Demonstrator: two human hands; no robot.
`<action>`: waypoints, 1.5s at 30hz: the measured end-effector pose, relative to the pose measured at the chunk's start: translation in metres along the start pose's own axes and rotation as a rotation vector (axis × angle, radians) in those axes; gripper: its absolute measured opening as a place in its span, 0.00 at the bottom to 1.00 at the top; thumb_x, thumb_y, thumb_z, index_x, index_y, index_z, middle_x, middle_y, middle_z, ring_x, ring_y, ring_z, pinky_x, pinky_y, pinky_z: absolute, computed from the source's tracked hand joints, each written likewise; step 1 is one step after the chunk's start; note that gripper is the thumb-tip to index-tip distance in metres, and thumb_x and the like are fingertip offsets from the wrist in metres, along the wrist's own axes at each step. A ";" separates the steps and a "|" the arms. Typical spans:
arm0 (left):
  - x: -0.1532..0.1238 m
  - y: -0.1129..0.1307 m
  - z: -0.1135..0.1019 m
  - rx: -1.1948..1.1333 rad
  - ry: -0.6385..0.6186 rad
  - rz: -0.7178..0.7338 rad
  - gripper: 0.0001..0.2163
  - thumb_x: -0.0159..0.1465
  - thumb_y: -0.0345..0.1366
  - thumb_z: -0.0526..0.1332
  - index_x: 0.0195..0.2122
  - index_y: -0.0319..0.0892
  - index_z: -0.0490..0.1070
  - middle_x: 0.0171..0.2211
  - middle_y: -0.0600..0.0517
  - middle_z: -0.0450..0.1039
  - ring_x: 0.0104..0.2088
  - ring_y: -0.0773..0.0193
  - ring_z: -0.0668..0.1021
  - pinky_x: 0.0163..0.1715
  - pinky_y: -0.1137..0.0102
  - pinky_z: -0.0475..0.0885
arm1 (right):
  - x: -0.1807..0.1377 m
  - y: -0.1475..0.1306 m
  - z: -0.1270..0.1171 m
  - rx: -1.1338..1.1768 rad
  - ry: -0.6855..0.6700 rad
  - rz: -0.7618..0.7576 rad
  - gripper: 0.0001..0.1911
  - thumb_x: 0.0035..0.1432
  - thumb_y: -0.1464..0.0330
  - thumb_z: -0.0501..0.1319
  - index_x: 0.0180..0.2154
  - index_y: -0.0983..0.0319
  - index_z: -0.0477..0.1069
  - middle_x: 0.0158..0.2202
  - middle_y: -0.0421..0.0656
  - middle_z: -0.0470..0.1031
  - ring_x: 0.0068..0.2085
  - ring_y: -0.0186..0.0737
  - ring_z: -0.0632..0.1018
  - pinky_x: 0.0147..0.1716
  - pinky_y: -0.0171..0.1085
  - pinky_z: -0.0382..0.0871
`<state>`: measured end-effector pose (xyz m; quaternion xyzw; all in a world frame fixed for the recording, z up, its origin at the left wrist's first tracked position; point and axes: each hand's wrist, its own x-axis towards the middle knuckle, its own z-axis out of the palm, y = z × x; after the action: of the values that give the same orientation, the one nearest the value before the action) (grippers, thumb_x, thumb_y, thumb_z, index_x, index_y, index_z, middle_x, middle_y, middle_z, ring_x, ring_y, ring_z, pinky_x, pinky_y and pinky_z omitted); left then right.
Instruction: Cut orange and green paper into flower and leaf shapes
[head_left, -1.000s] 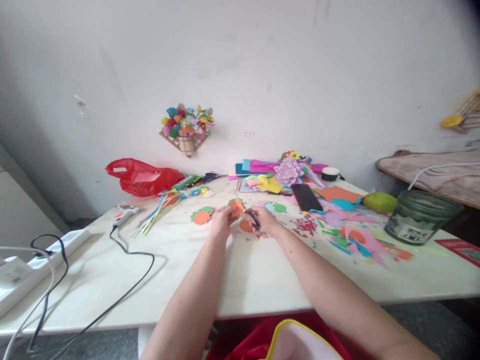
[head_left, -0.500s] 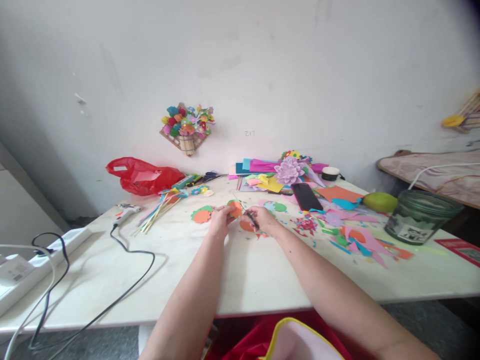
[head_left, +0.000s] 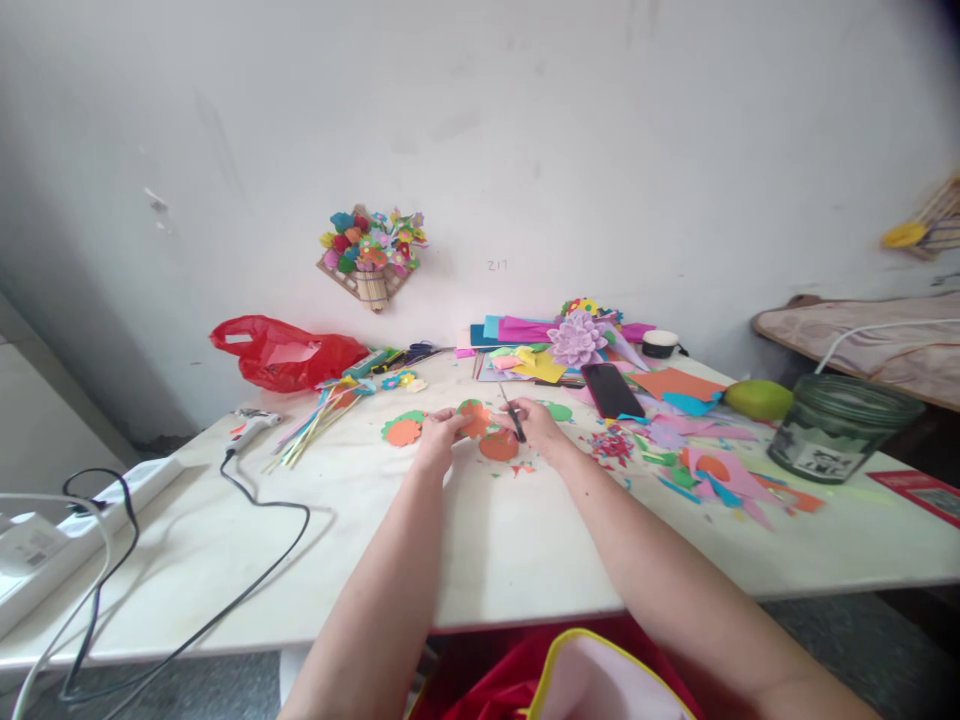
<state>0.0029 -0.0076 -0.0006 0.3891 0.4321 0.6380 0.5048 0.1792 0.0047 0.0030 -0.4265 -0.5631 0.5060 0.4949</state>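
Observation:
My left hand [head_left: 441, 434] pinches the edge of an orange paper piece [head_left: 472, 425] with a scalloped rim, green showing behind its upper edge. Black-handled scissors [head_left: 516, 420] are in my right hand [head_left: 540, 430], just right of that piece, blades pointing up and away. Whether the blades are parted is too small to tell. Below, between the hands, an orange disc [head_left: 499, 447] lies on the table [head_left: 517, 540] near small orange snippets [head_left: 523, 469]. Left of my left hand rests a scalloped orange piece [head_left: 403, 432] over green. Past my right fingers lies a green scalloped piece [head_left: 557, 411].
A phone [head_left: 611, 390], colourful scraps [head_left: 720, 475] and a green jar [head_left: 844, 430] occupy the right. At left are a glue gun [head_left: 253, 430] with its cord, paper strips [head_left: 319, 425], a power strip [head_left: 142, 485] and a red bag [head_left: 289, 355].
My right hand has shifted right with the scissors, bringing the blades away from the orange piece. More of that piece and the disc below shows. My left hand stays nearly in place.

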 end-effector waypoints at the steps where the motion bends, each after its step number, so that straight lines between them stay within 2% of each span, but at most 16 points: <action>1: 0.000 -0.001 0.000 0.004 -0.020 0.000 0.16 0.41 0.29 0.72 0.13 0.43 0.63 0.14 0.56 0.66 0.20 0.68 0.72 0.26 0.72 0.67 | 0.000 -0.001 -0.001 0.028 0.018 0.012 0.18 0.44 0.64 0.75 0.34 0.61 0.71 0.21 0.37 0.74 0.19 0.33 0.71 0.16 0.29 0.55; 5: -0.001 -0.003 -0.001 0.054 -0.128 -0.034 0.12 0.40 0.30 0.73 0.15 0.42 0.69 0.17 0.54 0.71 0.21 0.67 0.73 0.26 0.71 0.67 | -0.001 -0.004 -0.002 0.109 0.043 0.048 0.19 0.44 0.66 0.74 0.36 0.60 0.70 0.22 0.37 0.74 0.20 0.34 0.74 0.15 0.28 0.50; 10: -0.004 -0.005 0.000 0.146 -0.276 -0.075 0.10 0.38 0.32 0.75 0.15 0.41 0.72 0.15 0.52 0.71 0.18 0.67 0.71 0.22 0.71 0.64 | -0.002 -0.005 0.002 0.152 -0.020 0.021 0.20 0.39 0.70 0.73 0.36 0.61 0.71 0.21 0.34 0.72 0.23 0.33 0.73 0.22 0.30 0.60; 14: -0.005 -0.005 0.000 0.161 -0.318 -0.123 0.10 0.37 0.34 0.75 0.17 0.40 0.74 0.18 0.49 0.75 0.18 0.66 0.72 0.21 0.71 0.64 | -0.004 -0.006 0.003 0.143 -0.043 0.024 0.17 0.39 0.72 0.68 0.36 0.61 0.71 0.19 0.31 0.70 0.22 0.31 0.70 0.23 0.30 0.60; 19: -0.004 -0.004 -0.001 0.085 -0.265 -0.109 0.11 0.37 0.31 0.76 0.17 0.41 0.73 0.19 0.49 0.76 0.20 0.64 0.76 0.24 0.70 0.68 | -0.007 -0.010 0.005 0.124 0.002 0.040 0.15 0.39 0.75 0.65 0.34 0.61 0.71 0.19 0.31 0.69 0.21 0.29 0.68 0.21 0.29 0.59; 25: -0.003 -0.004 -0.001 0.091 -0.247 -0.087 0.12 0.37 0.37 0.77 0.21 0.41 0.76 0.22 0.47 0.79 0.25 0.58 0.80 0.30 0.67 0.72 | -0.007 -0.011 0.007 0.117 -0.001 0.072 0.14 0.43 0.76 0.65 0.35 0.61 0.70 0.18 0.32 0.70 0.19 0.31 0.71 0.17 0.27 0.54; 27: -0.001 -0.005 -0.001 0.043 -0.197 -0.042 0.12 0.37 0.36 0.76 0.21 0.41 0.76 0.23 0.48 0.79 0.26 0.58 0.80 0.32 0.67 0.73 | -0.007 -0.009 0.007 0.123 -0.015 0.086 0.14 0.46 0.76 0.67 0.36 0.61 0.70 0.18 0.33 0.72 0.19 0.32 0.73 0.15 0.27 0.52; 32: 0.008 -0.009 -0.003 -0.141 0.038 0.021 0.13 0.37 0.34 0.76 0.20 0.41 0.73 0.24 0.49 0.79 0.28 0.60 0.80 0.37 0.65 0.76 | -0.008 -0.006 0.007 0.129 -0.104 0.111 0.10 0.53 0.74 0.68 0.37 0.63 0.69 0.19 0.37 0.75 0.17 0.32 0.74 0.11 0.26 0.50; 36: 0.011 -0.008 -0.003 -0.237 0.108 0.040 0.15 0.39 0.33 0.76 0.19 0.42 0.68 0.22 0.52 0.77 0.28 0.62 0.80 0.37 0.65 0.77 | -0.012 -0.005 0.008 0.101 -0.184 0.113 0.07 0.58 0.71 0.68 0.36 0.63 0.70 0.19 0.37 0.74 0.16 0.29 0.73 0.10 0.25 0.50; 45: 0.007 -0.004 0.003 -0.347 0.167 0.012 0.13 0.43 0.27 0.73 0.20 0.42 0.67 0.22 0.53 0.75 0.28 0.62 0.80 0.40 0.63 0.79 | -0.021 -0.012 0.014 -0.005 -0.276 0.115 0.18 0.60 0.58 0.70 0.29 0.63 0.68 0.20 0.37 0.74 0.15 0.26 0.70 0.10 0.24 0.54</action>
<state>0.0057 -0.0001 -0.0032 0.2444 0.3535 0.7360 0.5230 0.1688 -0.0195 0.0120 -0.3857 -0.6016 0.5860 0.3820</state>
